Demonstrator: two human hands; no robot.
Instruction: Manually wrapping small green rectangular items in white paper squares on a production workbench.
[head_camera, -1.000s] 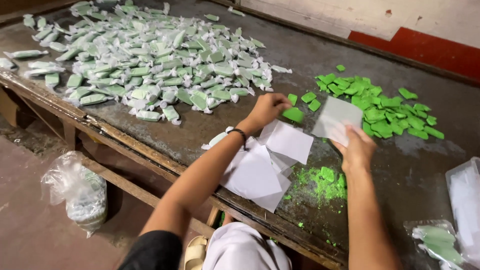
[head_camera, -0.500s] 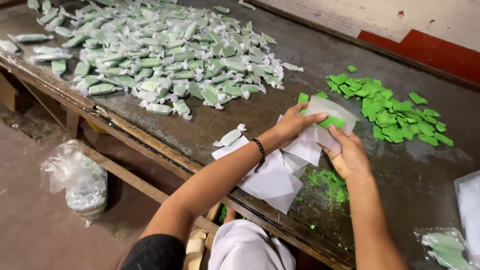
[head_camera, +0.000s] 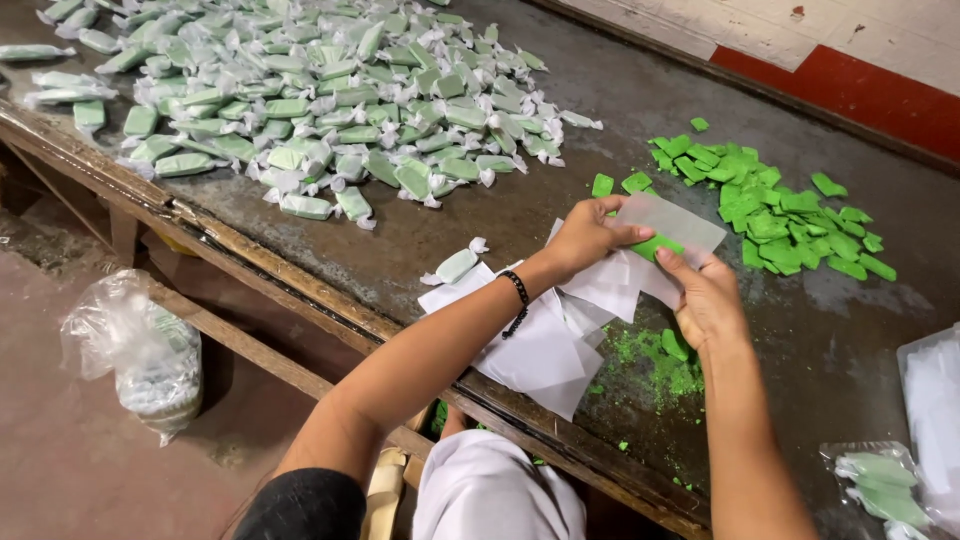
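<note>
Green piece on wrapper sheet, pinched btwn both hands: left & right.

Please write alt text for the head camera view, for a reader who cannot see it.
Two bare hands, left hand and right hand, hold a translucent paper wrapper around a green candy piece above a dark worn table. Stacked white wrapper sheets, a pile of wrapped candies and loose green pieces lie around.

A heap of wrapped pieces is spread at the table's far left, with unwrapped pieces piled to the right. Between them, near the front edge, loose paper sheets are stacked, and what may be crumbs are scattered just beside them.
</note>
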